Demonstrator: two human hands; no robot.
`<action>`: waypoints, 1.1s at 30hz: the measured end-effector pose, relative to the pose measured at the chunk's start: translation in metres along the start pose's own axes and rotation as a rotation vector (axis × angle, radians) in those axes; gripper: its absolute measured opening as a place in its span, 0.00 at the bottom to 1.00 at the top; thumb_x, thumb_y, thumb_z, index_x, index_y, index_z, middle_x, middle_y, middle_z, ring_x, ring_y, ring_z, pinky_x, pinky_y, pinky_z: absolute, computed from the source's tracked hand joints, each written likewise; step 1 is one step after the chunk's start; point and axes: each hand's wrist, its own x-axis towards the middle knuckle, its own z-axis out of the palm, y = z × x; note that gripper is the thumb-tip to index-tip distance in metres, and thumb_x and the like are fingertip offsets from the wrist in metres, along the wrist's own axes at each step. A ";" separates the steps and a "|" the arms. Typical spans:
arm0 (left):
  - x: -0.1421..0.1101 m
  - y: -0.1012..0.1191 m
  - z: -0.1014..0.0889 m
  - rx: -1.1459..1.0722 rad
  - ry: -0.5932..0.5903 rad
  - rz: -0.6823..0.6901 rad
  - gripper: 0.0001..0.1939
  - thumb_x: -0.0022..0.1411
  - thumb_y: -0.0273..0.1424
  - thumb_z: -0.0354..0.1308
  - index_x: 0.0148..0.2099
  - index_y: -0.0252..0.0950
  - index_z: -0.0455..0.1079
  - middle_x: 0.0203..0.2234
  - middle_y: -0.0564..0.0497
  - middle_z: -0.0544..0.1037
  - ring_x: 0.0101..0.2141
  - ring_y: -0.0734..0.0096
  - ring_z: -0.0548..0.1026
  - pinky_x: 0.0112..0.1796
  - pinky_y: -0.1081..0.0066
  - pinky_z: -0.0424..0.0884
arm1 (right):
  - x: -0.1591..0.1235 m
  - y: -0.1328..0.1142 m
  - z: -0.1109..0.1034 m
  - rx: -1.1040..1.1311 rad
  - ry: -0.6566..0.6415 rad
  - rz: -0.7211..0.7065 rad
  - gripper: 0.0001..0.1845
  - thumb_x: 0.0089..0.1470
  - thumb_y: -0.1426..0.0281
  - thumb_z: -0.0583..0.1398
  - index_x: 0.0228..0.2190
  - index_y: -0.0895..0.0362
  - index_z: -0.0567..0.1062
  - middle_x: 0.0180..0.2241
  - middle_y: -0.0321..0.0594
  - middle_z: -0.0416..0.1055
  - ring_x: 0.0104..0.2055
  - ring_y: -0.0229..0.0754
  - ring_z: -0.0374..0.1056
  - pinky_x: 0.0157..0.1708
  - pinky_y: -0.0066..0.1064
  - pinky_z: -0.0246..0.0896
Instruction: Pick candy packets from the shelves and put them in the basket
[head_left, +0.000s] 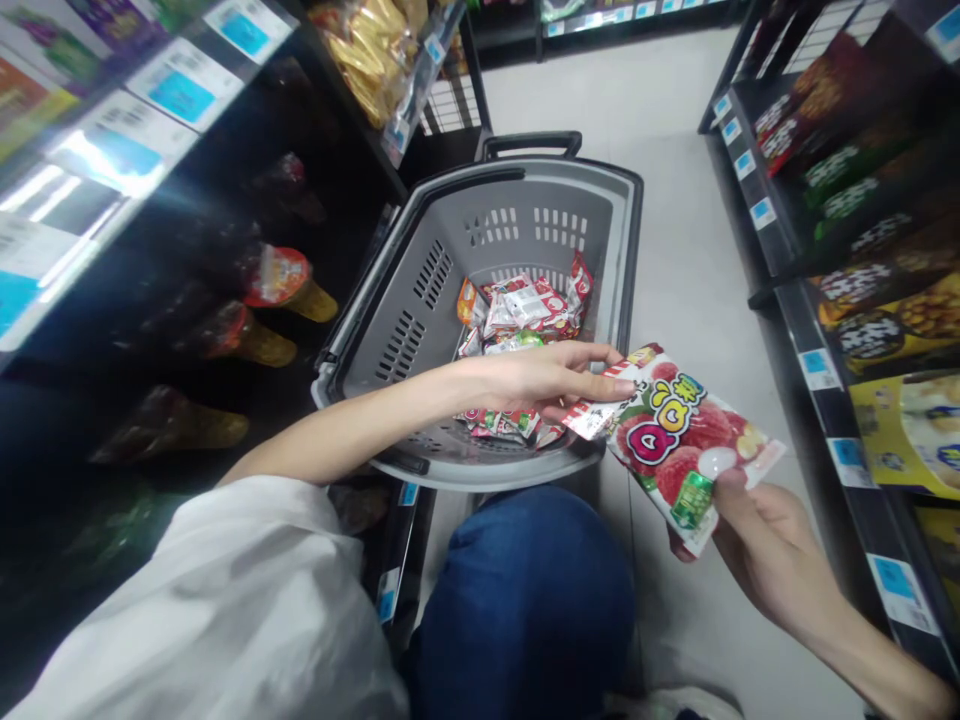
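A bag of QQ gummy candy (697, 430), white with red fruit and large pink and yellow letters, is held over the right rim of a grey shopping basket (375, 345). My left hand (551, 380) reaches across the basket and pinches the bag's upper left end, where a striped edge shows; whether a second bag lies beneath, I cannot tell. My right hand (772, 545) grips the lower right corner, thumb on the front. Several candy bags (525, 305), mostly red and white, lie in the basket, partly hidden by my left forearm.
Black shelves with price tags (180, 90) and snack bags stand on the left. The right shelf holds more bags, one of them yellow (911, 430). Grey tiled floor (652, 90) runs between them. My knee (525, 600) is just below the basket.
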 end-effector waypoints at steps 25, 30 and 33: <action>-0.004 0.005 -0.012 0.431 -0.061 0.255 0.16 0.63 0.41 0.66 0.46 0.39 0.66 0.27 0.54 0.68 0.19 0.82 0.61 0.19 0.74 0.54 | -0.006 0.013 0.018 0.077 -0.113 0.194 0.25 0.50 0.50 0.71 0.26 0.59 0.73 0.20 0.39 0.72 0.21 0.36 0.67 0.22 0.25 0.62; -0.007 0.006 -0.011 0.377 -0.074 0.256 0.16 0.59 0.38 0.68 0.43 0.39 0.68 0.28 0.52 0.71 0.19 0.81 0.62 0.19 0.73 0.57 | -0.008 0.021 0.026 0.143 -0.209 0.221 0.24 0.55 0.51 0.68 0.25 0.59 0.74 0.20 0.38 0.71 0.22 0.35 0.66 0.24 0.25 0.61; -0.008 0.007 -0.011 0.401 -0.100 0.248 0.15 0.59 0.37 0.68 0.42 0.38 0.68 0.27 0.52 0.71 0.20 0.80 0.63 0.20 0.73 0.58 | -0.010 0.026 0.029 0.166 -0.253 0.250 0.25 0.56 0.51 0.67 0.23 0.60 0.74 0.20 0.39 0.69 0.23 0.35 0.64 0.24 0.26 0.60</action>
